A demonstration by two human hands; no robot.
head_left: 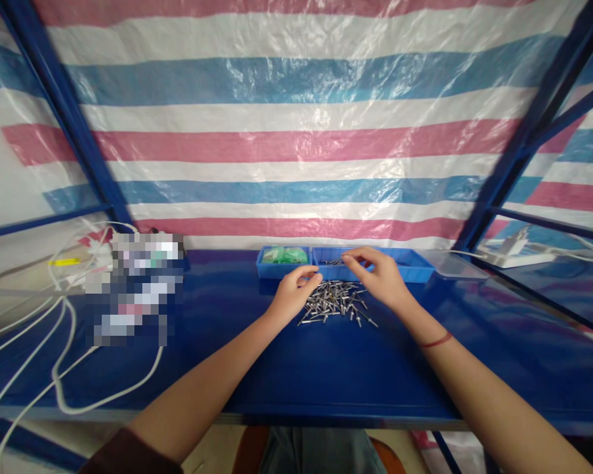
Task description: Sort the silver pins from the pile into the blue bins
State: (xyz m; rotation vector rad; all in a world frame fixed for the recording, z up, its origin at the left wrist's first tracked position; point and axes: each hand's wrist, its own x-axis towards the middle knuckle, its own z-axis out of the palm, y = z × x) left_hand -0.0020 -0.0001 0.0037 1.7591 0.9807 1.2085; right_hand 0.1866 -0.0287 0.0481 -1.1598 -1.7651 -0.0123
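Note:
A loose pile of silver pop rivets (pixel 337 301) lies on the blue table in front of me. At its left edge, my left hand (pixel 292 289) has its fingers curled and thumb close to the index finger; anything between them is too small to make out. My right hand (pixel 379 276) is over the front wall of a long blue tray (pixel 415 263), thumb and index finger pinched together. Whatever sits in that pinch cannot be made out. A few rivets (pixel 330 262) show inside the tray, just left of the right fingertips.
A smaller blue bin (pixel 277 270) with green plastic packets (pixel 285 255) adjoins the tray's left end. A clear plastic lid (pixel 452 264) lies to the right. White cables (pixel 69 355) run across the left side. A white power strip (pixel 511 253) rests beyond the right frame post.

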